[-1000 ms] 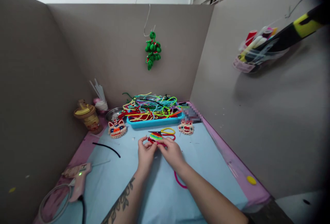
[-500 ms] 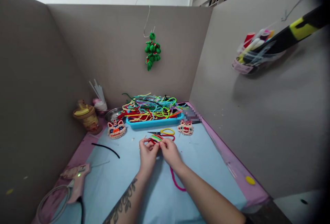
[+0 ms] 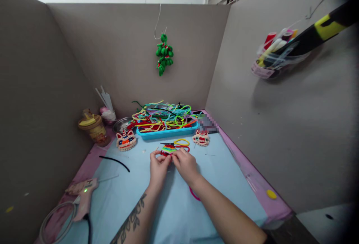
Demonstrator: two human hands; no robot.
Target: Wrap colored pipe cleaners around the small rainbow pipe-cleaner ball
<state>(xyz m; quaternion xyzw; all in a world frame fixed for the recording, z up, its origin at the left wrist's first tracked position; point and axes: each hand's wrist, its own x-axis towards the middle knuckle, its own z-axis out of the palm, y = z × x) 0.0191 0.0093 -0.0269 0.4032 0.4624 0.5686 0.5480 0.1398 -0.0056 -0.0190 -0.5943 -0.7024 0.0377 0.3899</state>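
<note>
I see the left hand [image 3: 159,164] and right hand [image 3: 185,164] pinching the striped piece [image 3: 168,149], long axis roughly parallel to the table's far edge [image 3: 202,110].

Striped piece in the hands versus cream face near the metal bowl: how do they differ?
The striped piece is held by the left hand and right hand; the cream face rests untouched. The striped piece shows bright bands; the cream face is mostly pale, with orange and blue patches. Both are multicoloured.

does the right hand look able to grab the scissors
Probably yes: the scissors lie just beyond the right hand, yellow handle uncovered, though that hand is busy with the striped piece.
</note>
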